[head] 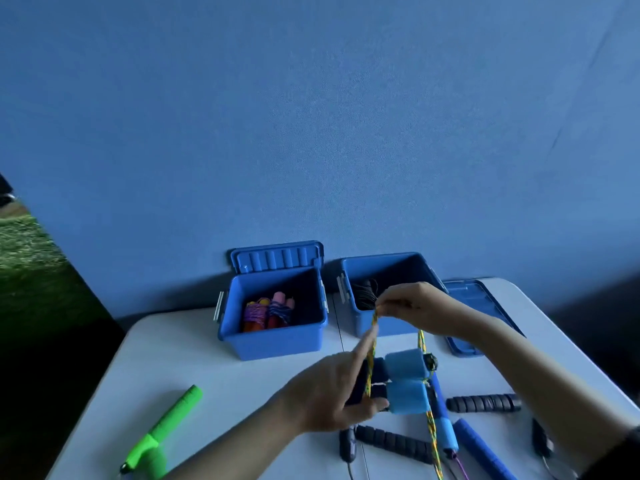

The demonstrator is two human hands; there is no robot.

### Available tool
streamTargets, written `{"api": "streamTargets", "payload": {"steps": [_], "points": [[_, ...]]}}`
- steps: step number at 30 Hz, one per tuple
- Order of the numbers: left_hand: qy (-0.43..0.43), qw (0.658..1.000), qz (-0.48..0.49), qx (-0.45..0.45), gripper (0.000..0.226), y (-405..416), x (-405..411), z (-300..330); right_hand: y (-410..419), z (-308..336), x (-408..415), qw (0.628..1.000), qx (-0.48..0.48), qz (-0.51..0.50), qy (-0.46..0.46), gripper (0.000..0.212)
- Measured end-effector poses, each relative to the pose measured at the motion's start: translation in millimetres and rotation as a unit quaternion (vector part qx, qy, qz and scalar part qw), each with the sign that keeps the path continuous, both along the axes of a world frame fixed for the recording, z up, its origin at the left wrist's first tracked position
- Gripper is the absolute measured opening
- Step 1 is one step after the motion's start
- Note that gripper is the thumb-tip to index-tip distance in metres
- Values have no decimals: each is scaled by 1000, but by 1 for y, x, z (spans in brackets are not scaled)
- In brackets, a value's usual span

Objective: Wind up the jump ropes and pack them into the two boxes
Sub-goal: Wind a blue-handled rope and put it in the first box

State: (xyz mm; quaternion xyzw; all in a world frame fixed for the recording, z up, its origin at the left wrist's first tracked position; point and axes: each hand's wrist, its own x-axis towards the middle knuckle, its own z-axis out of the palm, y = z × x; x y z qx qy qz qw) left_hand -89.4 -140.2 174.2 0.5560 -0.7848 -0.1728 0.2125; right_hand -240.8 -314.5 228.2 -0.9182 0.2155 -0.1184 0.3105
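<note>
The rope [372, 344] is hanging from pinching right fingers [384, 304], left fingers [363, 344] gripping its handles [403, 379], hiding the right box's [388, 265] contents, black handles [483, 403] lying nearby.

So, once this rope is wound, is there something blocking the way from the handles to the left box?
Nothing visible blocks it. The left hand holds the blue handles just in front of the left box, whose lid is off and stands behind it. Two wound ropes lie inside, with free space beside them.
</note>
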Motion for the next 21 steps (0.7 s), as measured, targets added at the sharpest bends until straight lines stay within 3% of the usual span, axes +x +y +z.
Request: {"api": "streamTargets", "payload": {"steps": [4, 7, 12, 16, 19, 21], "points": [[26, 993, -1, -118, 69, 1, -1, 4, 8, -13, 0, 989, 150, 2, -16, 7], [89, 983, 69, -148, 50, -6, 6, 12, 18, -34, -5, 949, 303, -66, -64, 16], [100, 962, 179, -181, 45, -24, 29, 9, 53, -72, 13, 933, 347, -89, 39, 26], [63, 945, 275, -164, 57, -35, 52, -2, 82, -64, 20, 965, 246, -63, 66, 19], [-17, 945, 299, -130, 64, -35, 74, -16, 94, -49, 16, 990, 70, 7, 123, 22], [-68, 953, 278, -99, 52, -30, 75, -28, 98, -36, 14, 987, -38, 46, 147, 21]]}}
